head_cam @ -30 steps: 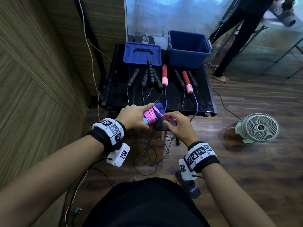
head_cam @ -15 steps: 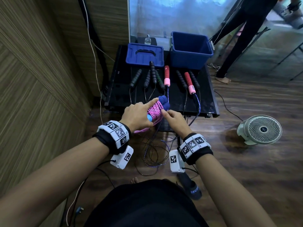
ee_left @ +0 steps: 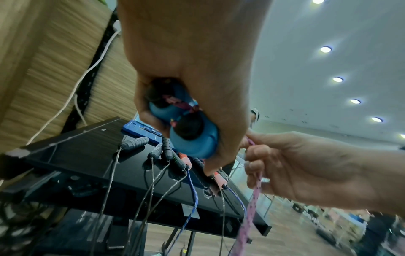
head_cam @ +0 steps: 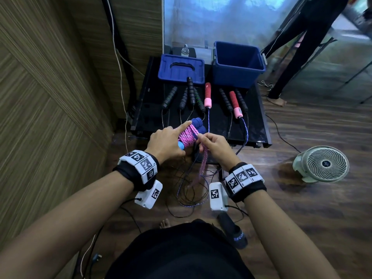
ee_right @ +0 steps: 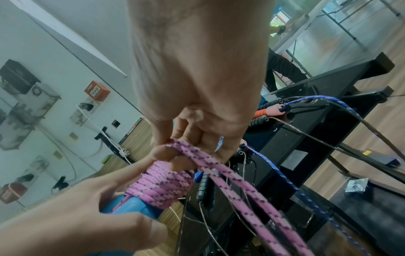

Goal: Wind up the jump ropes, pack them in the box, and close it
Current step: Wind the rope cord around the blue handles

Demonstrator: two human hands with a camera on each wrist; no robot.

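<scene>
Head view: winding the pink braided jump rope (head_cam: 187,135)

Left hand (head_cam: 165,142) grips the blue foam handles (head_cam: 198,125), forefinger extended along the coil; right hand (head_cam: 215,146) pinches the loose doubled strand beside them.

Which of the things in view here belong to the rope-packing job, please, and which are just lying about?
Part of the job:
- pink rope, wound round the blue handles held in the left hand; right hand pinches its loose end
- unwound ropes on the black table
- blue box, open
- blue lid

Lying about:
- fan
- bottle
- slipper
</scene>
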